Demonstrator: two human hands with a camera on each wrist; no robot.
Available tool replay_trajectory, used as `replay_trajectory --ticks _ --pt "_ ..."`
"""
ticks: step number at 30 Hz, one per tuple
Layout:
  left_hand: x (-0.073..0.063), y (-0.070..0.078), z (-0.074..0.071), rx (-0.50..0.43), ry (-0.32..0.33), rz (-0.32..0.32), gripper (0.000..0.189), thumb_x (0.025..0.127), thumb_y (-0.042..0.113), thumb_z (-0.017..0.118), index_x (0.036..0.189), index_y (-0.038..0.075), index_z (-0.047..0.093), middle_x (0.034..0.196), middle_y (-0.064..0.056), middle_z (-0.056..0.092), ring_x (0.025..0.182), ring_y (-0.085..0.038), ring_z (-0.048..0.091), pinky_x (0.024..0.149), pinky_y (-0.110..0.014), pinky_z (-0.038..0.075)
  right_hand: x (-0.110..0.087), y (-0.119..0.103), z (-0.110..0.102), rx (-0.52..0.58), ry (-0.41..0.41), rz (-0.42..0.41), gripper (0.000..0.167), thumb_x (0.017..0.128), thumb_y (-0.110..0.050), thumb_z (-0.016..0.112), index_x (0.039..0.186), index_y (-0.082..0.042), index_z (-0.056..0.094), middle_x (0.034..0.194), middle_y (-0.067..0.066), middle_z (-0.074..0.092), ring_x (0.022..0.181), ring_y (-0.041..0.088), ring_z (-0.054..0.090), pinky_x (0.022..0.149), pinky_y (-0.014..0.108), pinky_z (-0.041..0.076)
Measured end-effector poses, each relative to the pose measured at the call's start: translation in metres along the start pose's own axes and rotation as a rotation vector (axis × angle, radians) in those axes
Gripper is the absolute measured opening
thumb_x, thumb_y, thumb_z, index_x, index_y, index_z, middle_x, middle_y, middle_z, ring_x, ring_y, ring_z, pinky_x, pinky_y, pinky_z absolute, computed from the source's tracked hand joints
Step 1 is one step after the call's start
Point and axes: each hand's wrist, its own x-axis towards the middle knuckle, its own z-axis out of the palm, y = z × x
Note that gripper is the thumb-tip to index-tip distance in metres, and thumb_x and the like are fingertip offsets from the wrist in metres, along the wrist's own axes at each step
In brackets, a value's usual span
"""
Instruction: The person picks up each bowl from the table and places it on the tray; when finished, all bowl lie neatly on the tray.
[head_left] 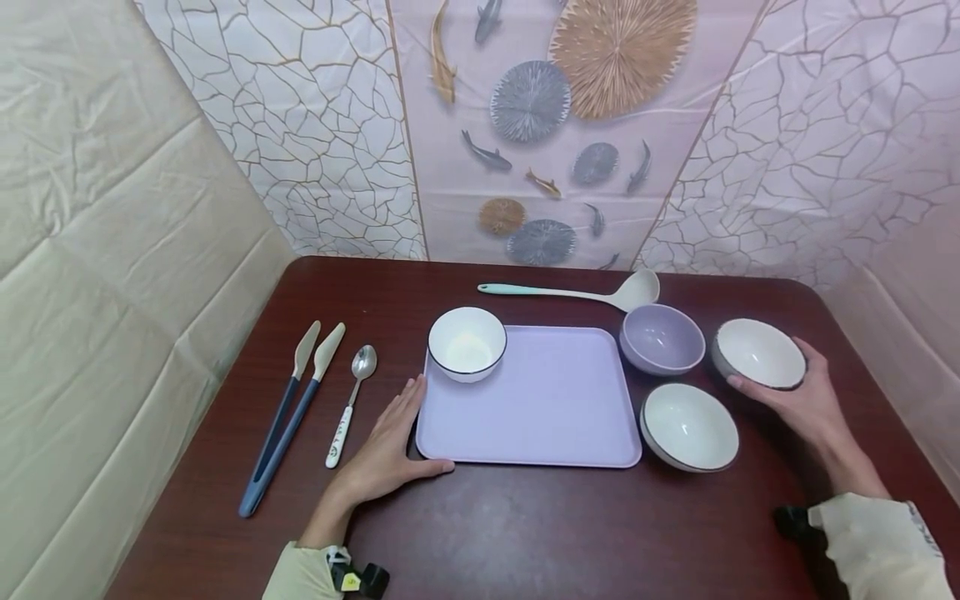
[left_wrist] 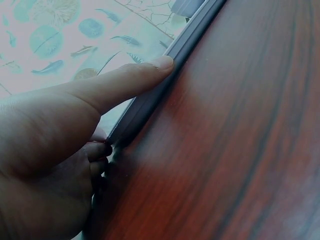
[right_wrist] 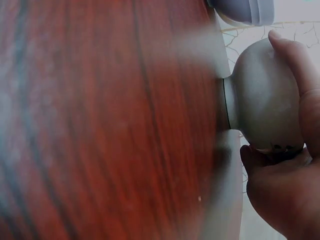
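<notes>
A lavender tray (head_left: 528, 408) lies at the middle of the table. My left hand (head_left: 386, 446) lies at its near left corner, fingers along the left side and thumb at the front edge; the left wrist view shows the thumb (left_wrist: 135, 80) against the tray's side. A white dark-rimmed bowl (head_left: 467, 340) stands on the tray's far left corner. On the right, my right hand (head_left: 813, 404) grips a white bowl (head_left: 759, 353) between thumb and fingers. In the right wrist view that bowl (right_wrist: 265, 95) appears upright, its foot at the tabletop.
Right of the tray stand a purple bowl (head_left: 662, 339) and another white bowl (head_left: 690, 427). A ladle (head_left: 570, 292) lies behind the tray. Tongs (head_left: 288, 421) and a spoon (head_left: 351, 406) lie on the left. Cloth-covered walls border the table's back and sides.
</notes>
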Motion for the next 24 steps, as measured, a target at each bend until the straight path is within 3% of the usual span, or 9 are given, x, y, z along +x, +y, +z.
replay_trajectory --ticks 18,24 --pt "-0.0007 0.0006 0.0008 0.008 0.004 0.009 0.12 0.075 0.047 0.083 0.157 0.005 0.007 0.162 -0.011 0.01 0.148 -0.027 0.004 0.118 -0.046 0.007 -0.0015 0.0016 0.0007 0.011 0.025 0.006 0.104 0.08 -0.026 0.083 0.157 -0.013 0.014 0.148 0.022 0.028 0.126 0.026 0.036 0.104 0.026 0.03" --pt "-0.0006 -0.0002 0.0008 0.011 0.007 0.01 0.12 0.075 0.047 0.083 0.157 0.005 0.007 0.162 -0.011 0.01 0.148 -0.027 0.004 0.118 -0.046 0.007 -0.0008 0.0028 0.0023 0.026 0.035 0.018 0.104 0.081 -0.026 0.083 0.157 -0.015 0.012 0.151 0.022 0.025 0.128 0.025 0.034 0.107 0.027 0.028"
